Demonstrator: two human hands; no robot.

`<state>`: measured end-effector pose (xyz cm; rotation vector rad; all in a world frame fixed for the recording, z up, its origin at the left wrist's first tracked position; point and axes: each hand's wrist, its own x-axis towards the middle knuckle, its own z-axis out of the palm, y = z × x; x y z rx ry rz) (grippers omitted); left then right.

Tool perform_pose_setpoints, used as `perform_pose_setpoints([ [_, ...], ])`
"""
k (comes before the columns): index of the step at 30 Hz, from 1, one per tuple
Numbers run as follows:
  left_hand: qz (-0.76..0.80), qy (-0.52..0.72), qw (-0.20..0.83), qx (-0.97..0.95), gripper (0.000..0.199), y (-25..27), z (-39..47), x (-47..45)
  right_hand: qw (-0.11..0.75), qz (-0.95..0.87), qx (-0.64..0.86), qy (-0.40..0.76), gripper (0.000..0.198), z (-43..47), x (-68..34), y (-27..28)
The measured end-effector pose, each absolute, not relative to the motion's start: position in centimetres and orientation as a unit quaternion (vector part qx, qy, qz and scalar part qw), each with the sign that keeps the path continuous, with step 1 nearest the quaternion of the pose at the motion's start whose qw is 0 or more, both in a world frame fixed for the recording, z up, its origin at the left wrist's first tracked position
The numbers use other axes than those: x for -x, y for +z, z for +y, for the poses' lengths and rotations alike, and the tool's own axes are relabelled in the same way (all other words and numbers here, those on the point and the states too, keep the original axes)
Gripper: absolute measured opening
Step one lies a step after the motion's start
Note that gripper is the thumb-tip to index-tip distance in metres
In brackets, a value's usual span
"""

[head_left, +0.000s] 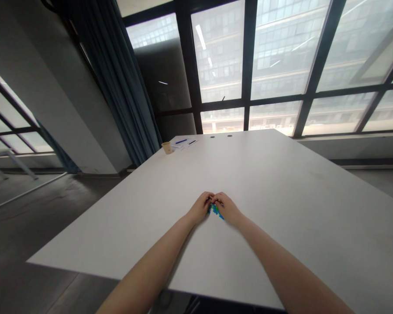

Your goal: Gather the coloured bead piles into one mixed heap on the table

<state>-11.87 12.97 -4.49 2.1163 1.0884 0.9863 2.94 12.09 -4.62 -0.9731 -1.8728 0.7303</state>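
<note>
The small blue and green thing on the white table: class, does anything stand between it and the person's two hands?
Nothing visible does. The left hand and right hand already meet over the small blue and green thing on the table, fingers closed on it. The paper cup stands far off at the table's far corner.

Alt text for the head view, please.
Two bare hands, left and right, meet over a small blue-green object on a white table. A paper cup and papers sit at its far left corner, by windows.
</note>
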Motion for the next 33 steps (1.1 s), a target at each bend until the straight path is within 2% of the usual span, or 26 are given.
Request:
perform_pose_setpoints([
  [4, 0.386, 0.416, 0.426, -0.705, 0.027, -4.0, 13.8, 12.8, 0.375, -0.787, 0.388, 0.298, 0.025, 12.3, -5.3, -3.8],
  [6, 0.379, 0.396, 0.451, -0.704, 0.033, -3.6, 13.9, 13.7, 0.313, -0.822, 0.389, 0.274, 0.025, 12.3, -6.9, -3.4],
  [7, 0.385, 0.373, 0.446, -0.717, 0.040, -3.3, 13.9, 14.2, 0.276, -0.836, 0.395, 0.264, 0.033, 12.3, -7.6, -3.3],
  [10, 0.426, 0.251, 0.372, -0.786, 0.075, -2.9, 13.5, 15.7, 0.171, -0.852, 0.430, 0.246, 0.087, 12.0, -8.9, -3.5],
  [12, 0.449, 0.163, 0.295, -0.828, 0.094, -2.9, 13.1, 16.0, 0.132, -0.854, 0.447, 0.233, 0.103, 11.6, -8.9, -3.9],
  [14, 0.456, 0.111, 0.224, -0.854, 0.099, -3.2, 12.9, 15.8, 0.125, -0.855, 0.456, 0.213, 0.098, 11.3, -8.3, -4.4],
  [18, 0.433, 0.111, 0.152, -0.881, 0.092, -3.6, 13.0, 14.4, 0.155, -0.868, 0.438, 0.177, 0.087, 11.3, -6.8, -4.9],
  [22, 0.409, 0.120, 0.157, -0.891, 0.098, -3.6, 13.6, 13.7, 0.167, -0.871, 0.431, 0.164, 0.096, 12.1, -6.0, -4.8],
  [25, 0.388, 0.117, 0.176, -0.897, 0.093, -3.4, 13.8, 13.7, 0.165, -0.879, 0.410, 0.177, 0.096, 12.7, -5.9, -4.7],
  [29, 0.360, 0.141, 0.181, -0.904, 0.079, -3.2, 13.6, 13.7, 0.189, -0.875, 0.401, 0.194, 0.081, 12.8, -5.8, -4.8],
  [33, 0.338, 0.185, 0.164, -0.908, 0.066, -3.4, 13.3, 13.4, 0.257, -0.859, 0.393, 0.205, 0.058, 12.4, -5.7, -4.9],
])
